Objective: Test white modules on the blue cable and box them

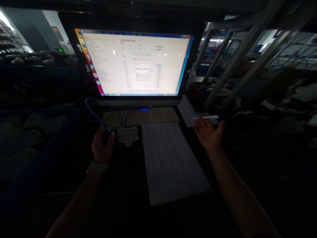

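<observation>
My left hand [102, 143] is closed around the plug end of a blue cable [91, 110], which loops up and back toward the keyboard. Just right of that hand lies a small white device [127, 135] with a rounded tab and thin blue wires at its top edge. A keyboard [148, 116] sits behind it. My right hand [207, 132] is palm up with fingers spread, holding nothing that I can see. A white pen [210, 117] shows right behind its fingertips; whether they touch cannot be made out.
A lit monitor [138, 66] stands at the back, showing a form-like window. A long printed sheet [170, 162] lies in front of the keyboard, and another paper [186, 110] to its right. A blue bin [53, 158] with pale packed items is at left. Metal shelving [218, 62] rises at right.
</observation>
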`<state>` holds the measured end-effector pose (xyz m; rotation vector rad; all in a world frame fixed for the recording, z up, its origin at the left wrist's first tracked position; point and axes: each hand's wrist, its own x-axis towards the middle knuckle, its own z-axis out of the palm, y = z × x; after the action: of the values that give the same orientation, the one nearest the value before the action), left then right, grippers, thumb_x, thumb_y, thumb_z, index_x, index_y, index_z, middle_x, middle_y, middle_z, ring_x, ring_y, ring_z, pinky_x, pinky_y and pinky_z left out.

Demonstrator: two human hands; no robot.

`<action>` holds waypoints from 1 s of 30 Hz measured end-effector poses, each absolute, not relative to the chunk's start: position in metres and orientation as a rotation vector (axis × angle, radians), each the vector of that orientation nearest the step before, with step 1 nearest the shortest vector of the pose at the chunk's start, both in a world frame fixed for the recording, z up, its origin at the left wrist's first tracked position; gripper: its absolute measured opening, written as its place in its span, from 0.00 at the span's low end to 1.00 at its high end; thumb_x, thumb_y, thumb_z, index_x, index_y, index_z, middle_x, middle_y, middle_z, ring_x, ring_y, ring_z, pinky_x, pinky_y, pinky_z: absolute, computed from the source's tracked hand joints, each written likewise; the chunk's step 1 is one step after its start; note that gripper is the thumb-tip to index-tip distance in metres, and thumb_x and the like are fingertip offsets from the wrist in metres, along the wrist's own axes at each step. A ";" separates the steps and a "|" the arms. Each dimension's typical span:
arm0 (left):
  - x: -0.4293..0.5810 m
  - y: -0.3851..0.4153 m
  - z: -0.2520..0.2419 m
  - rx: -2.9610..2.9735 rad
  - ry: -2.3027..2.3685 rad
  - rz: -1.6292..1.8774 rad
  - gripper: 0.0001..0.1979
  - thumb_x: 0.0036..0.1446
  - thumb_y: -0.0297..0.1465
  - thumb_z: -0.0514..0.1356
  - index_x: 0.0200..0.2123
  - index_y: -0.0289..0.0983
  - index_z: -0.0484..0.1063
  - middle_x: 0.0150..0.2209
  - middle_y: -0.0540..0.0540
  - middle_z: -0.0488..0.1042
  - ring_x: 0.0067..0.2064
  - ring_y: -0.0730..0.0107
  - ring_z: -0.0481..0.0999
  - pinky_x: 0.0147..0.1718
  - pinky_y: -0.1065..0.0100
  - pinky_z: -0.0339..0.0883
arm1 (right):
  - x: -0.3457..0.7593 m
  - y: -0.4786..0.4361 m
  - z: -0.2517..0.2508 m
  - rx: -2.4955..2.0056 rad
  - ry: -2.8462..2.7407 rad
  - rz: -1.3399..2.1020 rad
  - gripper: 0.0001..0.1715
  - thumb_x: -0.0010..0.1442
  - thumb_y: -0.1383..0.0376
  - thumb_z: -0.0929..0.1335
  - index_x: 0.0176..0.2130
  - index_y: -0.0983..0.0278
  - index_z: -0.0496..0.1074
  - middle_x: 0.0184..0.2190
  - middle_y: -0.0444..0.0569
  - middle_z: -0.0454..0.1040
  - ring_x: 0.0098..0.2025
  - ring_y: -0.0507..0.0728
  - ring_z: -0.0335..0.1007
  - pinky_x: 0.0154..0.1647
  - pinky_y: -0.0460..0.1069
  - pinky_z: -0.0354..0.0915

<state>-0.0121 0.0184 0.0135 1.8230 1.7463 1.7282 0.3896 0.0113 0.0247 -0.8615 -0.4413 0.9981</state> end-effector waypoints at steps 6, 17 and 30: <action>-0.011 0.017 0.016 1.816 1.717 1.748 0.13 0.49 0.38 0.58 0.35 0.35 0.68 0.32 0.47 0.72 0.32 0.69 0.73 0.31 0.67 0.68 | 0.386 0.011 0.026 -0.870 -0.507 0.977 0.33 0.47 0.34 0.58 0.38 0.51 0.72 0.48 0.42 0.71 0.51 0.56 0.66 0.41 0.53 0.68; -0.010 0.018 0.015 1.791 1.724 1.758 0.13 0.48 0.38 0.58 0.36 0.36 0.68 0.32 0.47 0.73 0.33 0.68 0.74 0.33 0.65 0.69 | 0.385 0.010 0.027 -0.871 -0.533 1.007 0.32 0.48 0.34 0.58 0.38 0.50 0.71 0.51 0.40 0.69 0.53 0.56 0.65 0.43 0.54 0.67; -0.013 0.020 0.012 1.829 1.749 1.756 0.13 0.48 0.38 0.59 0.35 0.36 0.68 0.32 0.46 0.73 0.33 0.68 0.73 0.32 0.65 0.68 | 0.383 0.008 0.028 -0.828 -0.523 1.055 0.30 0.48 0.36 0.60 0.35 0.53 0.71 0.44 0.45 0.73 0.49 0.58 0.68 0.39 0.55 0.71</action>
<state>-0.0132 0.0200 0.0116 1.8294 1.7492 1.7557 0.3832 0.0084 0.0281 -0.8278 -0.5226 1.0548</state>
